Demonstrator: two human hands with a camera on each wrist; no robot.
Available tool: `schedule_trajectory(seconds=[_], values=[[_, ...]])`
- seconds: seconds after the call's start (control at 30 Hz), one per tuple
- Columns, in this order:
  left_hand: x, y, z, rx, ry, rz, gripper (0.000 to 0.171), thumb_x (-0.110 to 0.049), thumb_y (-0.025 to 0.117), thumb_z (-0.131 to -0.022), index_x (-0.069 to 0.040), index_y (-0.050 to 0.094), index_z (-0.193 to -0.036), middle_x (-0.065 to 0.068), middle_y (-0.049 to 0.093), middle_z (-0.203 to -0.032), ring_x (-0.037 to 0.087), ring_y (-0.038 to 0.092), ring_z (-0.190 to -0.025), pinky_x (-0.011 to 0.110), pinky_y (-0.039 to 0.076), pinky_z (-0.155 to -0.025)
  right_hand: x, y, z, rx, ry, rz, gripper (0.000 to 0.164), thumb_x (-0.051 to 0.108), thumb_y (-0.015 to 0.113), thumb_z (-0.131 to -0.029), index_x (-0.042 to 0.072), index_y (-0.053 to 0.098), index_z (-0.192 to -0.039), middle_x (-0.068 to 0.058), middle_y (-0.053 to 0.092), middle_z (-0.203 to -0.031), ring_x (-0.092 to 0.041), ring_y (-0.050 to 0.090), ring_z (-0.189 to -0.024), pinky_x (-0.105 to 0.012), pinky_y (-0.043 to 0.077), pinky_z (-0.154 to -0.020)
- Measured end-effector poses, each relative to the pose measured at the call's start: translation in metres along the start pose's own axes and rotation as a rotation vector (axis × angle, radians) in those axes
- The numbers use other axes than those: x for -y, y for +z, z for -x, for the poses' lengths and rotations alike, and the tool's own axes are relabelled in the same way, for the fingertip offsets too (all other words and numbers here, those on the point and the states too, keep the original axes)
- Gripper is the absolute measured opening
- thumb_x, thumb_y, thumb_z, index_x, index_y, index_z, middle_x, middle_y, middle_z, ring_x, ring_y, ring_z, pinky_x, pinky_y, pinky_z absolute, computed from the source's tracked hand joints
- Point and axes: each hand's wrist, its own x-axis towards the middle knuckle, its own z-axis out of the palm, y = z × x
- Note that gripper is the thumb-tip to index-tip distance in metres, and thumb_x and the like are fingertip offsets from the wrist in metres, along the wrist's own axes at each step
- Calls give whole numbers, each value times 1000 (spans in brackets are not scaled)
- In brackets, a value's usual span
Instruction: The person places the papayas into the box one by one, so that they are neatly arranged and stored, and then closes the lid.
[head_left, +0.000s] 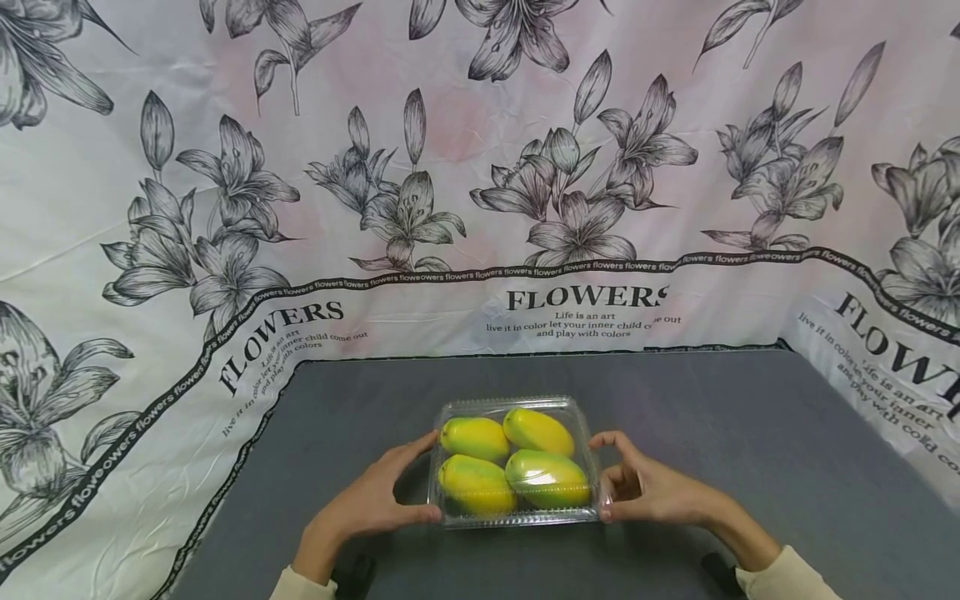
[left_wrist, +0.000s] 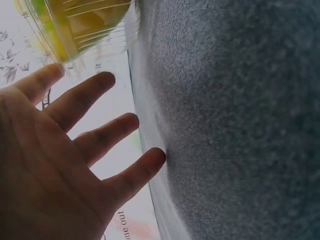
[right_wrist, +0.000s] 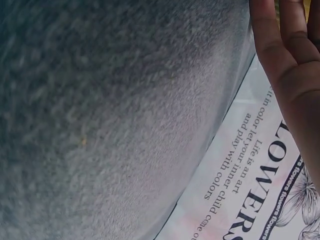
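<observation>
A clear plastic clamshell box (head_left: 525, 521) with several yellow-green mangoes (head_left: 477, 483) inside is at mid-table in the head view, its lid down. At its left side, my left hand (head_left: 378, 492) touches the edge with thumb and index finger. The left wrist view shows this hand (left_wrist: 65, 145) with fingers spread, the index tip against the box (left_wrist: 100, 45). My right hand (head_left: 652, 492) grips the right side between thumb and curled fingers. Part of that hand (right_wrist: 295, 60) crops into the right wrist view, where its fingertips are cut off.
The dark grey tabletop (head_left: 360, 408) lies under and around the box. White cloth (head_left: 420, 317) with flower drawings and lettering rises behind the table and along both sides.
</observation>
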Motion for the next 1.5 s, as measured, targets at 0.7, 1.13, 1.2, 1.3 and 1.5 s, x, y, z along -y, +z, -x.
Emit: schedule_trajectory(seconds=[0.7, 1.13, 1.2, 1.3, 1.5], values=[[4, 17, -1, 131, 120, 475, 102, -20, 71, -97, -31, -4, -165, -3, 69, -82, 6, 61, -73, 27, 52, -72, 7, 6, 4, -48, 112, -84, 73, 6, 54, -104, 6, -1, -153, -23, 67, -104, -23, 71, -93, -40, 60, -87], [-1, 24, 0, 289, 276, 843, 104, -2, 56, -103, -24, -29, -159, 32, 70, -88, 16, 74, -86, 36, 60, -80, 11, 10, 4, -33, 101, -109, 71, 6, 48, -107, 4, -5, -154, -10, 60, -98, -17, 67, -92, -39, 60, -85], [-1, 25, -1, 288, 259, 853, 106, -2, 57, -102, -24, -30, -158, 17, 73, -87, 15, 73, -84, 34, 60, -80, 10, 10, 4, -40, 102, -101, 70, 6, 48, -107, 5, -4, -154, -11, 61, -99, -17, 67, -91, -39, 60, -84], [-1, 26, -2, 263, 192, 837, 104, -4, 57, -103, -22, -29, -159, 0, 72, -87, 11, 69, -81, 30, 58, -80, 10, 11, 4, -69, 114, -82, 73, 7, 49, -107, 8, -5, -155, -12, 62, -98, -19, 68, -89, -40, 60, -83], [0, 24, -3, 215, 52, 779, 86, -11, 57, -103, 0, -6, -161, -7, 70, -88, 7, 66, -81, 26, 54, -86, 10, 14, 3, -171, 180, -43, 90, 11, 57, -104, 10, -16, -157, -16, 66, -98, -25, 70, -85, -39, 59, -81]])
